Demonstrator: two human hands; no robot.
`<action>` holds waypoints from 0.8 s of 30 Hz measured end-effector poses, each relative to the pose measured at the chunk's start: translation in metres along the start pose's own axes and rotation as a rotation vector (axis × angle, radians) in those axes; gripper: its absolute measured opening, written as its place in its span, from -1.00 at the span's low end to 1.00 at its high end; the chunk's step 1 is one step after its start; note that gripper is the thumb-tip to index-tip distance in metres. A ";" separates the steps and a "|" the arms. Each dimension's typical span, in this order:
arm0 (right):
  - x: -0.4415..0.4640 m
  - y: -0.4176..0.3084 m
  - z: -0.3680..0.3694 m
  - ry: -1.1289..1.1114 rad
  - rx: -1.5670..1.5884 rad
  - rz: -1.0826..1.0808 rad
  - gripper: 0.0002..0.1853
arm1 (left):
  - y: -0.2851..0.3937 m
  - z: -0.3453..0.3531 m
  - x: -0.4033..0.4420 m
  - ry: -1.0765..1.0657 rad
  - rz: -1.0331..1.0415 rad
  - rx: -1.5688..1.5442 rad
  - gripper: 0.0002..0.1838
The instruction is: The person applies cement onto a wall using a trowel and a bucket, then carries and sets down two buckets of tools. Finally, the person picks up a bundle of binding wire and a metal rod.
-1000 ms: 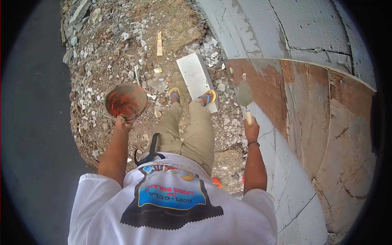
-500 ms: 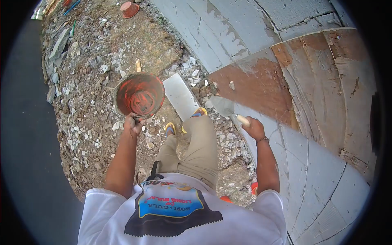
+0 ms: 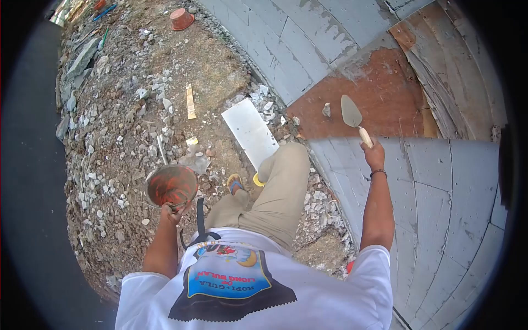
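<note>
My left hand (image 3: 174, 212) grips the near rim of a round bucket (image 3: 171, 186), whose inside is orange-red smeared with grey. The bucket hangs low on the left, its mouth tipped up toward me. In my right hand (image 3: 374, 154) is the pale wooden handle of a pointed trowel (image 3: 352, 111), held out to the right. The trowel's grey blade points away from me, in front of a reddish-brown board (image 3: 379, 93) by the block wall. No mortar heap shows on the blade.
A white block (image 3: 250, 132) lies on the ground just ahead of my feet. Rubble and stones (image 3: 110, 181) cover the ground to the left. An upturned reddish tub (image 3: 182, 19) stands farther off. The grey block wall (image 3: 418, 203) runs along the right, and a wood strip (image 3: 191, 102) lies ahead.
My left hand has lowered the bucket toward me and slightly left. My right hand has moved right and forward, and the trowel blade has swung from pointing left to pointing ahead.
</note>
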State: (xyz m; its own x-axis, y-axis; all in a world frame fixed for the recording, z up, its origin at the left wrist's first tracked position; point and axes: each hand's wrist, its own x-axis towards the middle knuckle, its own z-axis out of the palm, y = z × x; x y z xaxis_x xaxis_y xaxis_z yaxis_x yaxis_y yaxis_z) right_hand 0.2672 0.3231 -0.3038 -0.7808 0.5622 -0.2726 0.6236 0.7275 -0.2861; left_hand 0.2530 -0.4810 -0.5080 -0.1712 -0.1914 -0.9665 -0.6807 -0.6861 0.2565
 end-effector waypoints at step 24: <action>0.014 -0.033 0.012 0.035 -0.144 -0.058 -0.58 | -0.021 0.048 -0.010 -0.048 0.061 -0.037 -0.84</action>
State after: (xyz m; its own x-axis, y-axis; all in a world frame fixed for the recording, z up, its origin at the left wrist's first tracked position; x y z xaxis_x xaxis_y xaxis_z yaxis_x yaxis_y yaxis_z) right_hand 0.2360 0.3022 -0.3091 -0.8179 0.5290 -0.2262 0.5674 0.8067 -0.1651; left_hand 0.2345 -0.4312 -0.5042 -0.2462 -0.1999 -0.9484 -0.6418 -0.6996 0.3141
